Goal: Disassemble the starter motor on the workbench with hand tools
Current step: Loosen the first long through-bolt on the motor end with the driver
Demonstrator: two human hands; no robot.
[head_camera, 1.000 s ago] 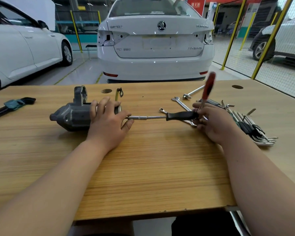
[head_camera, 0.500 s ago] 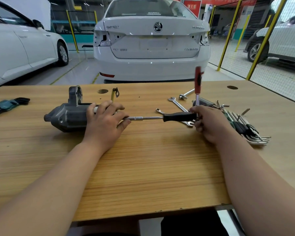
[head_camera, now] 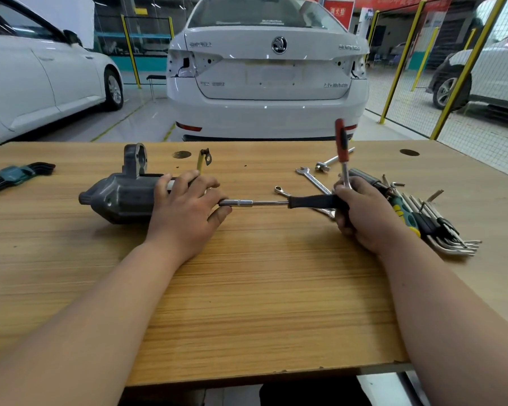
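Workshop bay, white car (head_camera: 264, 83) parked tail-on behind the bench, another white car at far left, yellow fence posts (head_camera: 402, 60) on the right. Wooden workbench (head_camera: 261, 288) fills the foreground.

The starter motor (head_camera: 123, 200) lies on its side at left-centre of the bench, dark grey housing, nose end pointing left, mounting lug sticking up at the back. The person's left hand (head_camera: 182, 212) holds its right end: fingers spread and bent over the top, thumb low on the near side, just below the tool shaft.

The right hand (head_camera: 361, 218) is curled round the black handle of a long driver (head_camera: 308, 201). The driver lies approx. horizontal; its chrome shaft runs left and goes under the left hand at the motor's end. The tip can't be seen. A red-handled ratchet (head_camera: 341, 145) stands upright from the same fist; how it joins the driver can't be told.

Misc. on the bench:
- Spanners (head_camera: 311, 177) lie behind the driver.
- Hex keys (head_camera: 446, 232) are fanned out right of the right hand.
- A 2nd hex key set (head_camera: 15, 174) in a teal holder sits at far left.
- A yellow lead w/ a metal terminal (head_camera: 203, 158) rises behind the left hand.
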